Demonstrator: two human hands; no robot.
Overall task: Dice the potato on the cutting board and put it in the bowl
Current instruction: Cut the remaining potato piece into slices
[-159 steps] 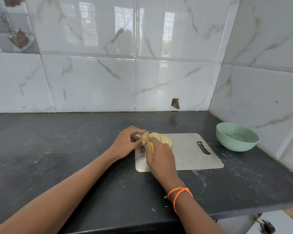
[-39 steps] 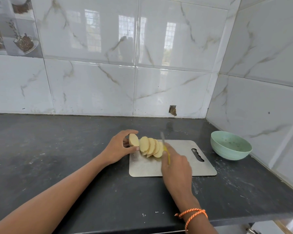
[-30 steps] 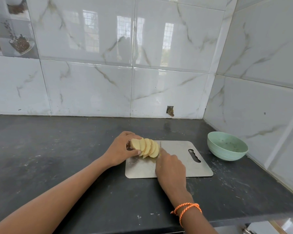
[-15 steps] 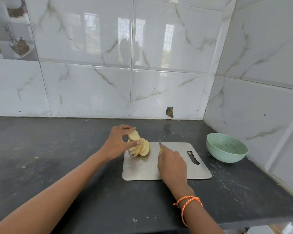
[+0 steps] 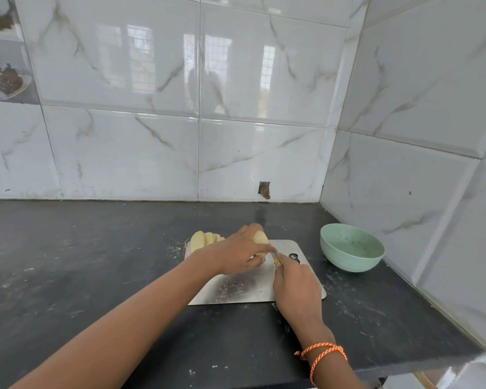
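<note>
A steel cutting board (image 5: 236, 290) lies on the dark counter. A row of pale potato slices (image 5: 204, 240) leans together at the board's far left corner. My left hand (image 5: 236, 256) is over the board's middle and pinches a few potato slices (image 5: 261, 237) between thumb and fingers. My right hand (image 5: 295, 287) grips a knife by its yellow handle (image 5: 276, 260); the blade is hidden behind my left hand. The green bowl (image 5: 351, 247) stands to the right of the board, apart from it.
The black counter (image 5: 82, 262) stretches wide to the left. Tiled walls close the back and the right side, right behind the bowl. The counter's front edge runs below my right wrist.
My left hand has lifted a few slices off the stack and carried them right, toward the knife. The remaining slices stay at the board's left corner. My right hand kept the knife.
</note>
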